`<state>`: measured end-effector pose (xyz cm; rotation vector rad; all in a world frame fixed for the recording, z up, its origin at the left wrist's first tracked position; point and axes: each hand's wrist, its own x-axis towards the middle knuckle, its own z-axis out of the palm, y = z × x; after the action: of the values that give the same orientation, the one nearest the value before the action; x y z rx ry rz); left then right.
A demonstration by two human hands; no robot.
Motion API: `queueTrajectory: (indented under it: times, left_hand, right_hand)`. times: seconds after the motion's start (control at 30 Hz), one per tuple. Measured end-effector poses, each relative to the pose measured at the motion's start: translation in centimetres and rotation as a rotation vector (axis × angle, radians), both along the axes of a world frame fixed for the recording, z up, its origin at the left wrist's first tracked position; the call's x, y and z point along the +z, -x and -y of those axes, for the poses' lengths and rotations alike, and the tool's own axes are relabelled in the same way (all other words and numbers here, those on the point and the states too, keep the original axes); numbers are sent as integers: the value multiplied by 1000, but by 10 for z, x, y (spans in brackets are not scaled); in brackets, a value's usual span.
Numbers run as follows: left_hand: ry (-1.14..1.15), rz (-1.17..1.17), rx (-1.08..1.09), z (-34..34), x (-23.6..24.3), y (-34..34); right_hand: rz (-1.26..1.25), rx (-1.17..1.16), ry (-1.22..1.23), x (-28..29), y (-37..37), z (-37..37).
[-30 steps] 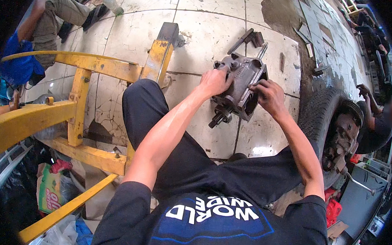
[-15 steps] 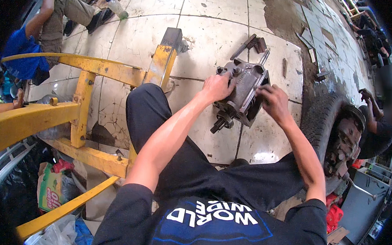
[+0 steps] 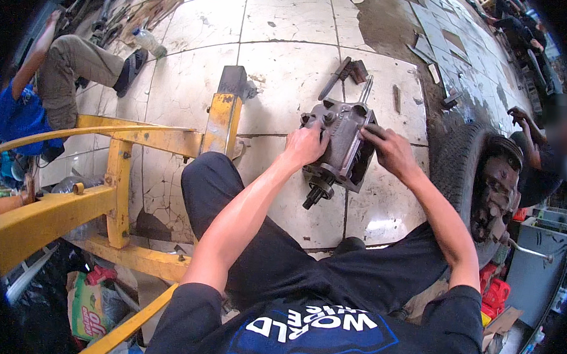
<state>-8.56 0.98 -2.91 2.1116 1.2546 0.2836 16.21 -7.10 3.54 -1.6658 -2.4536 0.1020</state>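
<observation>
On the tiled floor before my knees sits a dark metal gearbox [image 3: 343, 136], with a splined shaft [image 3: 315, 194] at its near end and a slim bright rod [image 3: 366, 91] sticking out at the far end. My left hand [image 3: 306, 145] grips its left side, fingers curled over the casing. The fingers of my right hand [image 3: 394, 152] close on the upper right edge of the same casing; their tips are partly hard to make out. Just beyond the gearbox lie a dark metal bar [image 3: 335, 79] and a brown block-shaped piece [image 3: 358, 71].
A yellow steel frame [image 3: 119, 194] stands close on my left. To my right is a tyre with its hub [image 3: 458, 180]; a grey metal box [image 3: 536, 254] stands beyond it. Other people are at the far left and right. A plastic bottle [image 3: 149, 42] lies farther off.
The gearbox and my hands appear slightly lower and farther left as the whole view shifts. My right fingers have moved up along the casing's edge; my left hand stays on its side.
</observation>
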Motion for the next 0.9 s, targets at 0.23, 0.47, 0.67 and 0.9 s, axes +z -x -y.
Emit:
queueTrajectory:
  times: [0.23, 0.47, 0.67, 0.9]
  left_hand:
    - [-7, -19, 20, 3, 2, -6]
    - [-31, -32, -10, 0, -3, -5]
    - [-54, -28, -2, -1, -4, -1]
    - [-78, -22, -21, -2, -8, -2]
  right_hand:
    - [147, 1, 132, 4, -13, -14]
    - [80, 93, 101, 1, -21, -22]
    - [68, 133, 67, 2, -14, -19]
    - [-2, 103, 13, -5, -21, -27]
